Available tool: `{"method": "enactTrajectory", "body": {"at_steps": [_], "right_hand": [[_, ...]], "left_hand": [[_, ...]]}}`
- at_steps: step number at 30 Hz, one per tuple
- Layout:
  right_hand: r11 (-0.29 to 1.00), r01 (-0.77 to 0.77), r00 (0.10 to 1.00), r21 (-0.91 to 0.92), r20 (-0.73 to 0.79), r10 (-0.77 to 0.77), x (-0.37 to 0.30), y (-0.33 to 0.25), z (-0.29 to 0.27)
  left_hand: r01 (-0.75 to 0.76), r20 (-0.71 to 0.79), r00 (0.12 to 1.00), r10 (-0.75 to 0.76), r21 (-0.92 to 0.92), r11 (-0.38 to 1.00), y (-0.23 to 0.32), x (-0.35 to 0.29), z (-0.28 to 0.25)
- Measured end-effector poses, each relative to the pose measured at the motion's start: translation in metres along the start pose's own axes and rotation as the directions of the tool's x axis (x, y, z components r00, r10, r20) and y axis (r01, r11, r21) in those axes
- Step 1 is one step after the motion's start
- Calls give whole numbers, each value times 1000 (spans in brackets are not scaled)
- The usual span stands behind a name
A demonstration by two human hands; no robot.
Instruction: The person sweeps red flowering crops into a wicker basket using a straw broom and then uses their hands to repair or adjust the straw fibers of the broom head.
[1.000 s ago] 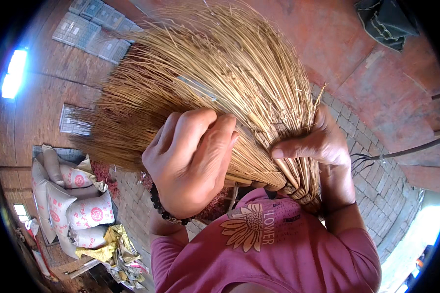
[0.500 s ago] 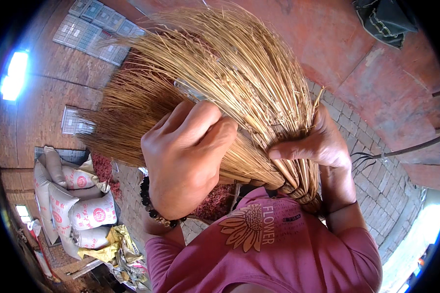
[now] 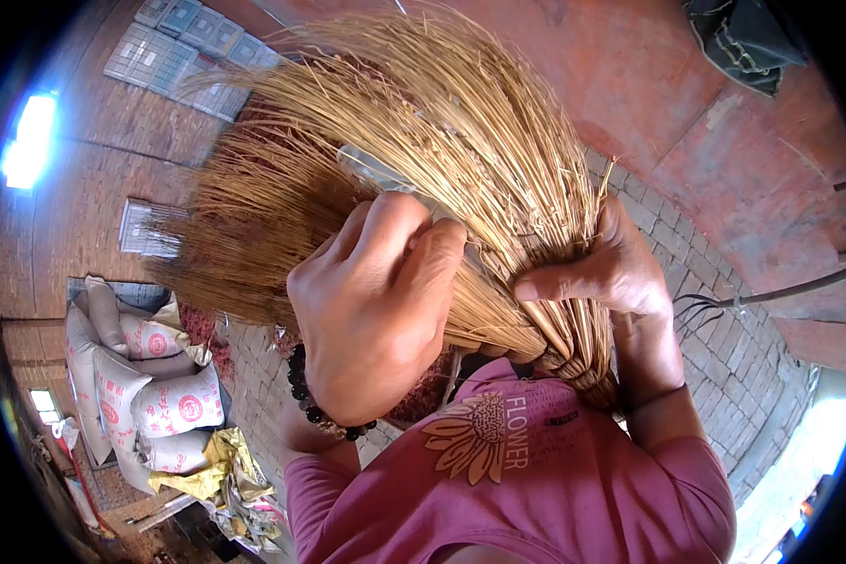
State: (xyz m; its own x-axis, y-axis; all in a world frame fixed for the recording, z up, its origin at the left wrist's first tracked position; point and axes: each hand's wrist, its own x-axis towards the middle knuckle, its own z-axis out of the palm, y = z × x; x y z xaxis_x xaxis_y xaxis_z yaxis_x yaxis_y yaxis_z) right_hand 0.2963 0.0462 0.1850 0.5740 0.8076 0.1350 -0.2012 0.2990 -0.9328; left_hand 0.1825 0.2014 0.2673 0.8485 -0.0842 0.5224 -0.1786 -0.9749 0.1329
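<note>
Left hand (image 3: 371,305): fisted round grey flat strip (image 3: 367,169) | right hand (image 3: 620,268): curled around straw bundle (image 3: 479,141), thumb uppermost

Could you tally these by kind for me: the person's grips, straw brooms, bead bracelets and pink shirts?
Grips: 2 (left grip and right grip)
Straw broom: 1
Bead bracelet: 1
Pink shirt: 1
Total: 5

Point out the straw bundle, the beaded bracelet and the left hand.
Straw bundle (image 3: 503,160): head view, on its pale stalks.
Beaded bracelet (image 3: 305,404): head view, on its dark beads.
Left hand (image 3: 371,305): head view, on its back.
</note>
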Motion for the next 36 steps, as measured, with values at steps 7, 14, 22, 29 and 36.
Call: {"method": "enactTrajectory", "body": {"at_steps": [7, 14, 22, 29, 36], "right_hand": [[999, -25, 998, 48, -51, 28, 0, -7, 5], [999, -36, 999, -20, -38, 36, -2, -5, 4], [988, -155, 988, -11, -23, 155, -4, -14, 11], [1000, -17, 1000, -12, -1, 17, -7, -8, 12], [999, -50, 998, -8, -24, 50, -8, -9, 14]], "left_hand": [[-42, -32, 999, 40, -47, 998, -3, 2, 5], [14, -50, 999, -20, -108, 994, -4, 1, 9], [43, -22, 999, -46, -123, 991, -4, -6, 3], [33, -84, 996, -27, 75, 997, 9, -11, 4], [-17, -251, 966, 56, 155, 988, 10, -19, 19]]}}
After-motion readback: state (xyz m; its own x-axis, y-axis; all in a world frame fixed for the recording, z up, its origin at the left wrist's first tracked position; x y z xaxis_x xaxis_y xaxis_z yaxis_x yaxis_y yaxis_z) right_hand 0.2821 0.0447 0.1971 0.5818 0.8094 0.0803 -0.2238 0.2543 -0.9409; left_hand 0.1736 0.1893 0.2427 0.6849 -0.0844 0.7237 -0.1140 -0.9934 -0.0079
